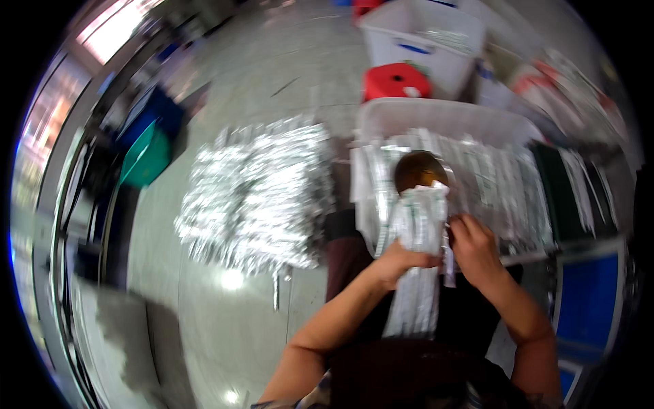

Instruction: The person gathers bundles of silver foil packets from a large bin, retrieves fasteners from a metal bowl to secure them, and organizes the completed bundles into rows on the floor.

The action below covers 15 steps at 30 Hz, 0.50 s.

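Note:
My left hand (400, 264) is wrapped round a bundle of long, slim white-and-clear packets (420, 225), which stands in front of my lap. Close to the right side of the bundle, my right hand (475, 249) has its fingers pinched on a single narrow packet (449, 264) hanging down from them. Just past the bundle's top is a round brown, amber-centred thing (417, 169), like a bowl or a roll; I cannot tell which. It sits over a translucent plastic bin (443, 109) holding rows of similar slim packets (487, 174).
To the left, a large heap of shiny slim packets (259, 194) lies on the floor. Behind the bin stand a red stool (396, 82) and a white tub (388, 37). A blue-panelled case (589, 300) is at the right; a green basin (146, 158) is at far left.

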Tool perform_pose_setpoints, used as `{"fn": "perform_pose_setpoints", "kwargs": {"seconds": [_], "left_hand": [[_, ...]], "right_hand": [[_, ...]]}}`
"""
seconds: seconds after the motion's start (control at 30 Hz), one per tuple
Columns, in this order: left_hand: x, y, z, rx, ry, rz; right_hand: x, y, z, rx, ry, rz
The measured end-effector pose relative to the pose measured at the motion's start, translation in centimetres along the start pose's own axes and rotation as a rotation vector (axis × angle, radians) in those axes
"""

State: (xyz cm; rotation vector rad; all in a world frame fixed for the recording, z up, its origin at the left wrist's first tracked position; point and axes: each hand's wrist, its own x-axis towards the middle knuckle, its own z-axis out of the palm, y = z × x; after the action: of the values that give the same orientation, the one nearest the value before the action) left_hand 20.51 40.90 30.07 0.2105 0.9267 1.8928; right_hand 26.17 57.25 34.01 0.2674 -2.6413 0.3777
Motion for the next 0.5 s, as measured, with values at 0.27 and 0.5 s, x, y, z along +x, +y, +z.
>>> {"fn": "perform_pose_setpoints", "kwargs": {"seconds": [0.27, 0.5], "left_hand": [[1.2, -2.5, -0.2, -0.294, -0.500, -0.152], [1.1, -3.4, 1.4, -0.238, -0.419, -0.167]], "right_hand": [[-7.0, 4.7, 0.4, 1.711, 0.086, 0.387], [-3.1, 0.8, -2.4, 0.880, 0.300, 0.134]]}}
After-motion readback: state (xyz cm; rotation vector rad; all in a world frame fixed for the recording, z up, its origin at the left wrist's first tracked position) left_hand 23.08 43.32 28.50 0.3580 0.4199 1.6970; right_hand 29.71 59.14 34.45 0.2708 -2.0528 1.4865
